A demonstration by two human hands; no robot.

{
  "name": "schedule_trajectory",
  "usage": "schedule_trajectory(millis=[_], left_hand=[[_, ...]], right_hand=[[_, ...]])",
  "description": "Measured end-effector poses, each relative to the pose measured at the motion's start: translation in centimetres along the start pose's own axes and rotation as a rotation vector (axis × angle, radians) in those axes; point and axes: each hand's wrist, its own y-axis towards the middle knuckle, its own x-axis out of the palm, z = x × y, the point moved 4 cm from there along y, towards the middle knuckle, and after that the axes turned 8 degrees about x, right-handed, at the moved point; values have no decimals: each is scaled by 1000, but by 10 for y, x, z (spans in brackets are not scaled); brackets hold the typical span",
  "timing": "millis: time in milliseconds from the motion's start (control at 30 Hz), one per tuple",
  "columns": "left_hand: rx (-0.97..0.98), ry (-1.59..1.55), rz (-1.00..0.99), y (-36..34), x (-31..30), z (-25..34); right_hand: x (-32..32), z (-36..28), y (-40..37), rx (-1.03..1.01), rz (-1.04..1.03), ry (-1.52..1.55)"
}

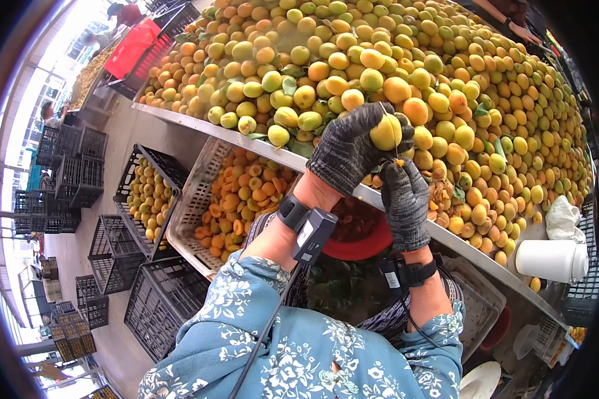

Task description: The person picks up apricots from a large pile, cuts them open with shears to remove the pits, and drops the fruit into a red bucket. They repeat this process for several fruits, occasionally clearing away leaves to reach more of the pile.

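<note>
My left hand (345,147), in a dark grey knit glove, closes around a yellow-green apricot (385,133) above the front edge of the heap. A thin pale line runs down over the fruit. Just below it, my right hand (406,205), gloved the same way, is pinched with its fingertips close to the apricot. A small orange bit (399,162) shows at those fingertips; what else they hold I cannot tell. Behind both hands spreads a large heap of apricots (339,61) on a table with a metal edge (273,150).
Below the edge, a pale crate (180,223) contains halved apricots (236,196). A red basin (369,247) lies under my hands. Black crates (163,302) stand at left, one with whole apricots (146,193). A white jar (551,261) is at right. Another person's hand (527,34) reaches in at top right.
</note>
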Motion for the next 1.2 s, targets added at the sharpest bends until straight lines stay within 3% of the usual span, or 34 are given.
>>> schedule_trajectory(millis=[33,133,267,300,367,400,467,500,567,633,667,733,767,833,867,900,967,1000,1067,1100,1167,1200], left_hand=[[1,-2,2,0,-2,-1],[-25,28,146,3,-12,-10],[-66,-5,87,2,-14,-7],[-31,153,27,3,-15,-2],[1,313,-34,5,-14,4],[37,373,-67,5,-12,7],[74,432,-99,5,-10,10],[27,257,-10,5,-14,9],[-21,83,78,6,-21,2],[497,845,-131,8,-23,8],[493,845,-131,8,-21,7],[164,484,106,11,-29,-2],[163,483,105,12,-32,-3],[544,1064,-127,11,-31,2],[285,488,32,15,-40,-7],[285,488,33,14,-40,-7],[702,1602,-131,5,-21,4],[705,1603,-133,4,-17,5],[613,1221,-121,4,-15,7],[615,1222,-121,4,-12,6],[285,555,59,10,-20,-7],[261,550,22,10,-19,-6]], right_hand=[[-1,5,0,152,-20,105],[4,0,4,61,9,4],[6,-2,2,60,24,-54],[5,-2,2,61,21,-53],[5,-12,-1,-255,22,-444],[5,-13,-1,-254,24,-441],[2,-6,3,109,-35,-173],[3,-8,3,110,-35,-173],[6,-27,-1,-258,35,-518],[7,-28,-1,-211,105,-640],[6,-28,-2,-161,177,-763],[8,-39,-6,-106,165,-898],[9,-41,-7,-54,148,-1031],[12,-42,-8,-61,152,-1066],[14,-43,-8,-69,155,-1100],[16,-45,-7,-69,155,-1100],[18,-46,-3,30,122,-1115],[17,-43,-1,28,124,-1114],[13,-27,3,17,99,-420],[8,-12,7,16,98,-419],[12,-10,7,-540,10,-722],[10,-10,6,-540,11,-723]])
